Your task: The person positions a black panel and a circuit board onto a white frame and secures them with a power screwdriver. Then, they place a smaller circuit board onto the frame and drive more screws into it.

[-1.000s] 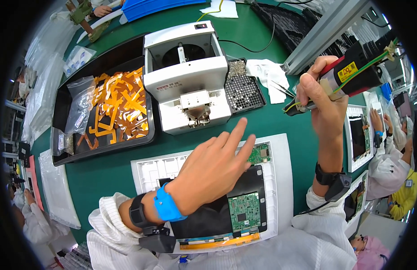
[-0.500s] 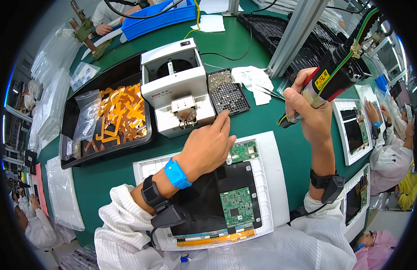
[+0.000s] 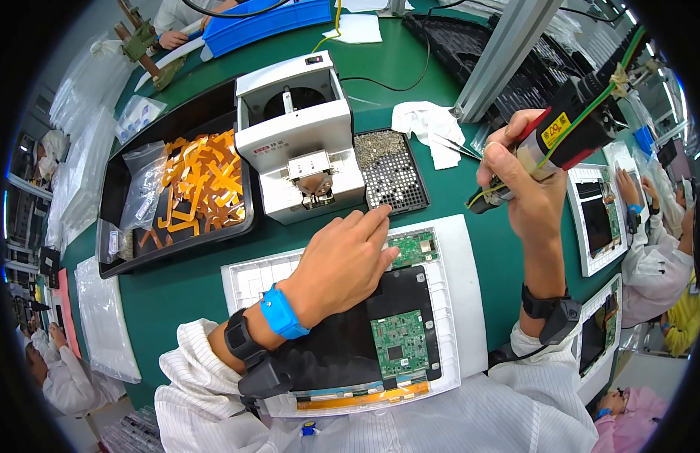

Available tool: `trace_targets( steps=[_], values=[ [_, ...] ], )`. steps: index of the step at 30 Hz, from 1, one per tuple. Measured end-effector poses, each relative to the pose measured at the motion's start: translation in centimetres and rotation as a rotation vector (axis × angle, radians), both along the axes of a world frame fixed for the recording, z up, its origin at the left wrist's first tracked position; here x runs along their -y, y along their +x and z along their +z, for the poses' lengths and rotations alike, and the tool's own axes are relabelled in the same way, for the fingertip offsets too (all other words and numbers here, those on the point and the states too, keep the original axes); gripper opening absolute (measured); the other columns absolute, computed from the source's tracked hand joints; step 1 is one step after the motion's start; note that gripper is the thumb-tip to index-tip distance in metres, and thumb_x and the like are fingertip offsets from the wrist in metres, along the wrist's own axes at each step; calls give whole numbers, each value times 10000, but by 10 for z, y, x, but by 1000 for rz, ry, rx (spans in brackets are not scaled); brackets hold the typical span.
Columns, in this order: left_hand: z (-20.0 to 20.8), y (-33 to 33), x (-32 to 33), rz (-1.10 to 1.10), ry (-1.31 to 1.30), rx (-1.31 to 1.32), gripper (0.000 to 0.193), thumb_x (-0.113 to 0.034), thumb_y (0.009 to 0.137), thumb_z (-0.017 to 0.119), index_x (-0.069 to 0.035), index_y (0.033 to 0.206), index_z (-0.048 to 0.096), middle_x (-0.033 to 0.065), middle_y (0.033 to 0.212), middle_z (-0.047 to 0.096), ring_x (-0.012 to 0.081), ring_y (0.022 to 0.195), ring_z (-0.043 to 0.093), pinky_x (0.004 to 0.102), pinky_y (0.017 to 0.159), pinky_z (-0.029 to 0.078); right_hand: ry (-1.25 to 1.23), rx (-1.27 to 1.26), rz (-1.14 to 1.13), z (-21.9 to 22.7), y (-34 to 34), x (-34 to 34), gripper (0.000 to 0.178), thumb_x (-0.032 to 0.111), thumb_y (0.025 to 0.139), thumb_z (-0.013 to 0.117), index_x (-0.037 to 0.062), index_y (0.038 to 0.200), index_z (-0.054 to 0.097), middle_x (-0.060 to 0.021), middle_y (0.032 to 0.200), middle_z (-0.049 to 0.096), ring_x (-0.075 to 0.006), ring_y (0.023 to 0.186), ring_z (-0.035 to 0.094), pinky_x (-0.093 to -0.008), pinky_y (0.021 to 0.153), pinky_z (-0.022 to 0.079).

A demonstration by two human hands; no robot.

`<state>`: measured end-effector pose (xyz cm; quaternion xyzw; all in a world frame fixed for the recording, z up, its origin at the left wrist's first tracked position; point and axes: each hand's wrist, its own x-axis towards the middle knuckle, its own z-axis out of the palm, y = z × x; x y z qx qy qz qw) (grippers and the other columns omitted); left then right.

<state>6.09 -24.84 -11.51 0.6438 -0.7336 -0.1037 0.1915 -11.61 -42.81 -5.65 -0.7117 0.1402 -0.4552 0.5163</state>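
Observation:
My left hand [image 3: 342,253] reaches over the open panel unit with its fingers stretched out and thumb apart. Its fingertips rest at the near edge of a black perforated tray [image 3: 399,181] of small screws. My right hand [image 3: 527,177] is wrapped round a black and red electric screwdriver [image 3: 565,136], raised to the right, its tip pointing down and left. Below my hands lies a white-framed panel [image 3: 448,317] with a black back, a green circuit board [image 3: 399,343] and a second board [image 3: 414,249] partly behind my left thumb.
A white and grey machine [image 3: 289,136] stands left of the screw tray. Farther left, a black bin [image 3: 248,215] holds orange flex strips [image 3: 202,177]. Tweezers [image 3: 455,146] lie on white cloth [image 3: 429,128]. A metal post [image 3: 508,57] rises behind. Co-workers sit right, left and across.
The screw tray has slid nearer to me alongside the machine, with my left fingertips at its near edge. My left hand has drawn back slightly. My right hand still holds the screwdriver up.

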Motion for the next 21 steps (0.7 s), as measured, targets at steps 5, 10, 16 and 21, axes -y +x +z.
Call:
trace_targets(
  steps=[5, 10, 16, 21],
  values=[
    [0, 0, -4, -24, 31, -16, 412, -242, 1008, 604, 94, 1246, 613, 180, 1373, 585, 309, 1054, 591, 408, 931, 490, 47, 86, -35, -1, 14, -5, 262, -10, 904, 739, 29, 1061, 533, -62, 805, 654, -112, 618, 637, -253, 596, 526],
    [5, 2, -9, -26, 62, -55, 466, -251, 992, 627, 54, 1341, 579, 171, 1468, 518, 313, 1103, 575, 410, 949, 485, 44, 134, -7, -2, 29, -11, 217, -21, 972, 585, 46, 1135, 458, -36, 744, 500, -105, 521, 517, -285, 520, 474],
    [9, 3, -24, -25, 123, -39, 513, -287, 944, 684, -128, 1421, 582, 157, 1521, 468, 340, 1205, 547, 435, 1015, 467, 36, 183, -67, 4, 52, -24, 216, -32, 933, 536, 21, 1116, 433, -15, 639, 412, -102, 429, 435, -293, 445, 416],
    [5, 0, -31, -50, 154, 21, 540, -315, 911, 719, -215, 1426, 592, 123, 1519, 473, 326, 1258, 522, 446, 1041, 452, -23, 148, -43, 2, 61, -19, 231, -25, 931, 531, 13, 1138, 436, -19, 638, 410, -111, 435, 452, -302, 450, 426]
  ],
)
